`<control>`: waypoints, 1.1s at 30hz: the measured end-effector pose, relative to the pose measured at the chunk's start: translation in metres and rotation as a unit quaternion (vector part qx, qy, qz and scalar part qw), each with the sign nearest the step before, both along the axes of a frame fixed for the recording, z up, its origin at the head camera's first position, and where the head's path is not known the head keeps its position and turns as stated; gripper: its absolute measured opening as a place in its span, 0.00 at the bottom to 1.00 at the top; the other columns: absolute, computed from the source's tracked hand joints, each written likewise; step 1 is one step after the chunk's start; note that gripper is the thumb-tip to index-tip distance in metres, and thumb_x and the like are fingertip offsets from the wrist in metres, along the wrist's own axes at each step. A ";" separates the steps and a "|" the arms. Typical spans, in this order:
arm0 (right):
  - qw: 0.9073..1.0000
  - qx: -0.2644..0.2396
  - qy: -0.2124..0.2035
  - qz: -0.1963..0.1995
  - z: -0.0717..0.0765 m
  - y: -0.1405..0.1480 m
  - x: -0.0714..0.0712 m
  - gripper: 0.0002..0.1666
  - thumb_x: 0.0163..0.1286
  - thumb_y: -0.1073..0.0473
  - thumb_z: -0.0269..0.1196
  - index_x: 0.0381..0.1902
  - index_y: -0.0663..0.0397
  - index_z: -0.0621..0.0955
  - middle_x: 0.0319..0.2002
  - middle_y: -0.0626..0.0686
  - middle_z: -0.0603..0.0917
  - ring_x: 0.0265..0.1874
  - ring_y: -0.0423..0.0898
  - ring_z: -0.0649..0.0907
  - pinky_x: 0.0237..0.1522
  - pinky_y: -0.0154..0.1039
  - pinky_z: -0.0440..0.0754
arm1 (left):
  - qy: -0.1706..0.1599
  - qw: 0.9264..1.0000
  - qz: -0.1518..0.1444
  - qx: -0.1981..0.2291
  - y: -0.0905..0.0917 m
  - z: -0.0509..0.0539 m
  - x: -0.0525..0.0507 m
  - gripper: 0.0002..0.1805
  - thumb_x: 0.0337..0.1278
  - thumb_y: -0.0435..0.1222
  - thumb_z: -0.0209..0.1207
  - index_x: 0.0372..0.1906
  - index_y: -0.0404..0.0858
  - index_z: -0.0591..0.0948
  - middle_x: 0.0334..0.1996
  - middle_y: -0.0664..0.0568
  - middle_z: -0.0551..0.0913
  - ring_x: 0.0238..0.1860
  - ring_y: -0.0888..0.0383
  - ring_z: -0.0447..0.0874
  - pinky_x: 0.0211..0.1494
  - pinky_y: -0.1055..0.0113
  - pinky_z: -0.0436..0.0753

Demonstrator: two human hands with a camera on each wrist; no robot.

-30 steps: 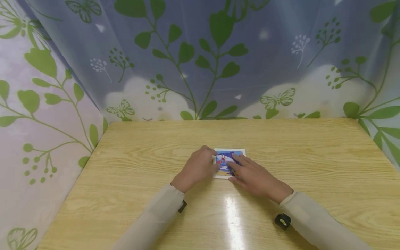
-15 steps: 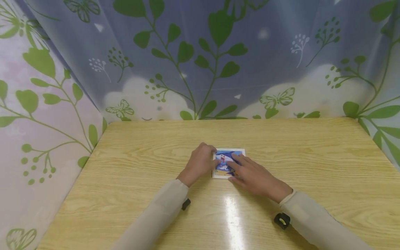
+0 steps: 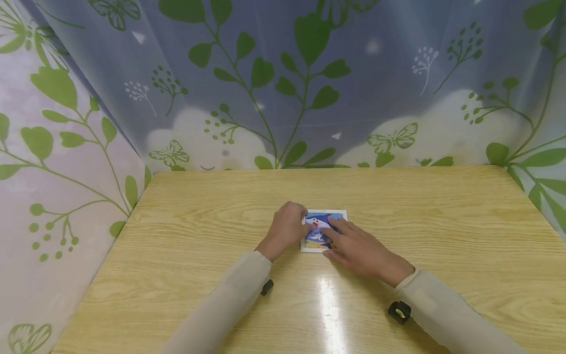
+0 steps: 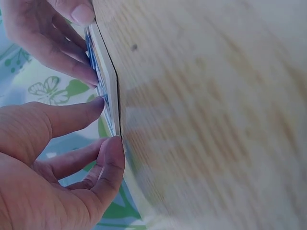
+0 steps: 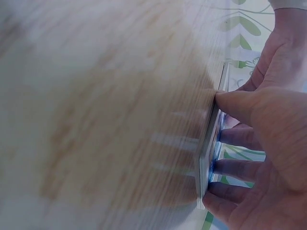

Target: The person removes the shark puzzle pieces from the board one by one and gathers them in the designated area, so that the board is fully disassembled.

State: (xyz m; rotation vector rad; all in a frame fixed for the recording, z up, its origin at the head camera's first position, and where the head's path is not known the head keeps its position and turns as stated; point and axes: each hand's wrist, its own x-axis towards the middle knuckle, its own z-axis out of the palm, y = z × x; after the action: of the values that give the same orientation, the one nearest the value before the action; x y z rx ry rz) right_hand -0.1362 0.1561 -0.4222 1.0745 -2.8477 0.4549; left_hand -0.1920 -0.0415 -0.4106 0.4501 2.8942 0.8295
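A small square picture board (image 3: 315, 238) with a white border and a cartoon shark lies flat on the wooden table. At its left side my left hand (image 3: 286, 229) has its thumb on the printed face and curled fingers at the edge; the left wrist view shows the index fingertip against the board's white rim (image 4: 111, 91). Across the right half rests my right hand (image 3: 363, 249), fingers spread over the picture. Its thumb touches the near edge, as the right wrist view shows. Both hands cover parts of the picture.
The wood-grain table (image 3: 212, 211) stretches out around the board. Behind it hangs a blue and white curtain (image 3: 283, 113) with green leaves and butterflies, and a patterned cloth (image 3: 66, 162) closes the left side. Light glares on the tabletop near me.
My left hand has shifted slightly away from me, its forearm swinging a little to the right, and its thumb now shows on the picture's left part. The right hand and board look nearly unmoved.
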 end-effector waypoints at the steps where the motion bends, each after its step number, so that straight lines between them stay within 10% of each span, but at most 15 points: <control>1: 1.000 0.000 -0.001 0.000 0.000 0.000 0.000 0.30 0.72 0.55 0.66 0.64 0.68 0.76 0.66 0.74 0.71 0.65 0.70 0.72 0.65 0.62 0.71 | -0.001 1.000 0.003 0.002 0.000 0.000 0.000 0.10 0.58 0.36 0.72 0.35 0.32 0.87 0.25 0.52 0.72 0.32 0.56 0.70 0.37 0.64 0.72; 8: 1.000 0.005 -0.008 0.001 -0.001 0.000 -0.001 0.29 0.73 0.55 0.65 0.65 0.67 0.75 0.67 0.73 0.70 0.66 0.69 0.71 0.66 0.61 0.70 | -0.009 1.000 0.010 0.010 0.003 0.001 0.000 0.16 0.58 0.36 0.72 0.21 0.35 0.80 0.17 0.55 0.64 0.23 0.59 0.64 0.27 0.69 0.64; 15: 1.000 0.012 -0.014 -0.001 0.000 -0.001 -0.001 0.28 0.73 0.54 0.65 0.65 0.66 0.76 0.67 0.73 0.70 0.66 0.69 0.72 0.65 0.61 0.71 | -0.039 0.997 0.051 0.046 0.003 -0.002 -0.002 0.12 0.54 0.36 0.74 0.34 0.32 0.84 0.26 0.52 0.75 0.31 0.57 0.72 0.35 0.67 0.74; 21: 1.000 0.013 -0.004 0.001 -0.001 -0.001 -0.002 0.28 0.72 0.54 0.66 0.63 0.66 0.76 0.66 0.72 0.71 0.64 0.68 0.73 0.65 0.60 0.72 | -0.053 0.994 0.052 0.078 0.002 -0.002 -0.005 0.32 0.52 0.36 0.75 0.14 0.43 0.60 0.14 0.57 0.56 0.18 0.63 0.54 0.21 0.72 0.56; 33: 1.000 0.011 -0.009 0.001 0.001 -0.002 -0.003 0.28 0.72 0.55 0.66 0.64 0.65 0.76 0.66 0.72 0.71 0.64 0.69 0.74 0.63 0.61 0.74 | -0.055 0.993 0.066 0.076 0.003 -0.003 -0.007 0.30 0.50 0.36 0.76 0.15 0.42 0.63 0.14 0.57 0.58 0.18 0.63 0.56 0.22 0.72 0.57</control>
State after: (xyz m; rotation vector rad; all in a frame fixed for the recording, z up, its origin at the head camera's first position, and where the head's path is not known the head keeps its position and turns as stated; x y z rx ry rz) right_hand -0.1390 0.1544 -0.4212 1.0814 -2.8739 0.4366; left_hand -0.1992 -0.0383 -0.4134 0.2197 2.7951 1.0627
